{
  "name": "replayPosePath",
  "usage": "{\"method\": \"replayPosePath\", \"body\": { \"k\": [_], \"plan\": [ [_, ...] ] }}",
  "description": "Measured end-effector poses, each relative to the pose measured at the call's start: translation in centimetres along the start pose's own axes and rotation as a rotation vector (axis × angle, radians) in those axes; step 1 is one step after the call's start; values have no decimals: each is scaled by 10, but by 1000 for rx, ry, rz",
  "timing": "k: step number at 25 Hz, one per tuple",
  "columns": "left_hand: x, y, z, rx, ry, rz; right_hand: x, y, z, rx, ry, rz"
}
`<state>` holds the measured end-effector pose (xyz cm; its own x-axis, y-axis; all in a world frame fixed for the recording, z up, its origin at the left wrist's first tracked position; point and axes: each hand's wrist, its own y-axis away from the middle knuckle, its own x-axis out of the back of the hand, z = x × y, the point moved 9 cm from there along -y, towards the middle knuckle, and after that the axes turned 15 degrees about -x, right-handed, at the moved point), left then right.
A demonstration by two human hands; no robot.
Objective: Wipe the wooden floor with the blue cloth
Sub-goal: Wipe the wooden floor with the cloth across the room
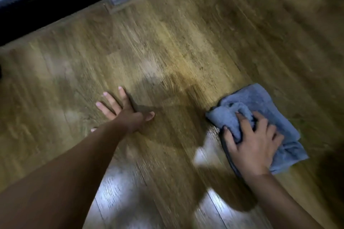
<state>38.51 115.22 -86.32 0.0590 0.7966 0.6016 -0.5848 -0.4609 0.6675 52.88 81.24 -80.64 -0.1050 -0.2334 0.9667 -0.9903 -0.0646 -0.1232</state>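
Brown wooden plank floor [167, 46]: fills the view, boards running from near right toward a dark skirting strip [55, 2] at far left; glossy near the person, duller and streaked farther out.
Rumpled blue terry cloth [260, 102]: flat on the floor at right, long axis running far-left to near-right, far half spread beyond the fingers.
Unwiped stretch: judged to lie ahead and left of the cloth, between the two hands.
Nearer hand: right, already on the cloth; left well apart from it.
Right hand [255, 143]: palm down on the cloth's near half, fingers curled and bunching a fold, pressing it to the boards.
Left hand [122, 109]: fingers straight and spread, flat on bare floor, holding nothing, bracing by the look of it.
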Motion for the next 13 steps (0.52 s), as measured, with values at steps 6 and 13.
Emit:
{"method": "replayPosePath", "body": {
  "k": [6, 13],
  "plan": [
    [-2, -5, -9, 6, -3, -24, -26, -61, -88, -23, 68, -34],
    [1, 4, 3, 56, -73, -51, -69, -110, -242, 114, 83, -71]
  ]
}}
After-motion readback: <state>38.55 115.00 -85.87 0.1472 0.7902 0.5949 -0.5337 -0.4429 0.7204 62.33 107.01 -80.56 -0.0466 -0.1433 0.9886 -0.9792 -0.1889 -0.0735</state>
